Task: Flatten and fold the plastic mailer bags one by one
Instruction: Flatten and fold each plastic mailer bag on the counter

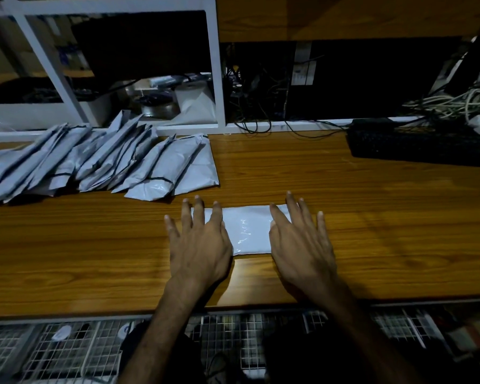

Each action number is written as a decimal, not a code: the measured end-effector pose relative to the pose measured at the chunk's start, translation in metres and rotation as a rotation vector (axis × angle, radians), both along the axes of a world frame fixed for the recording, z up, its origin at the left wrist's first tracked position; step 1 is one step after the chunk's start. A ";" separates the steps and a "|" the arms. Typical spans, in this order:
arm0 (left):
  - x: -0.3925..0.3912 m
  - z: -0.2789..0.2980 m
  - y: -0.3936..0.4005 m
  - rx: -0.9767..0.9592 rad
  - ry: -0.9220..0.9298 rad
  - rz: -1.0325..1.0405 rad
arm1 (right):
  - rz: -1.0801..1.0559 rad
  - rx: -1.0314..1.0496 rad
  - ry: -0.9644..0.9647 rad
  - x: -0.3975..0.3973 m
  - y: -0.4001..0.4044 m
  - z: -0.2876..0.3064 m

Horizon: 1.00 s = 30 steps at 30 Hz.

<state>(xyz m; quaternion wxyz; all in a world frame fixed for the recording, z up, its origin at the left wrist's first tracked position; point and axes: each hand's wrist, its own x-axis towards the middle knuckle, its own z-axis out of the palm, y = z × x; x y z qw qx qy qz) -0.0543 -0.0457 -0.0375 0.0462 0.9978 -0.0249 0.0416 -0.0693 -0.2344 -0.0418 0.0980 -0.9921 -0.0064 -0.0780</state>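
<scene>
A: Where is the mailer bag [250, 231] at this moment?

B: It lies flat on the wooden worktop [372, 217], folded into a pale rectangular band, near the front edge and about midway along it. The left hand [200, 245] covers its left end and the right hand [299, 245] covers its right end, so only the glossy middle strip shows between them.

A: And the fingers?

B: The left fingers [197, 214] are straight and spread wide, palm down, pressing on the bag; the fingertips reach past its far edge onto the wood. The right fingers [294, 212] are likewise straight and fanned, pressing flat. Neither hand curls around anything.

A: What else sits around the bag?

B: Behind it and to its left, a row of grey folded mailers [100, 164] lies on the worktop, overlapping one another and leaning like fallen tiles. The nearest of them is close to the left fingertips but apart from the bag. Behind the bag and well to its right, a black keyboard [421, 145] rests at the back of the worktop, with a tangle of pale cables [455, 103] beyond it. Straight behind the bag, a white frame [216, 65] stands along the back edge, with dark clutter behind it that is too dim to make out. In front of the bag, below the worktop's edge, a white wire grid [67, 345] shows.
</scene>
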 end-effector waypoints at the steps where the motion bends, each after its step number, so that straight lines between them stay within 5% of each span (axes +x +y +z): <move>1: 0.000 0.000 0.001 0.000 -0.002 0.002 | 0.000 0.006 0.001 0.000 -0.001 0.000; 30: -0.016 -0.001 0.047 -0.023 -0.026 0.099 | -0.020 -0.012 0.061 -0.009 -0.048 0.001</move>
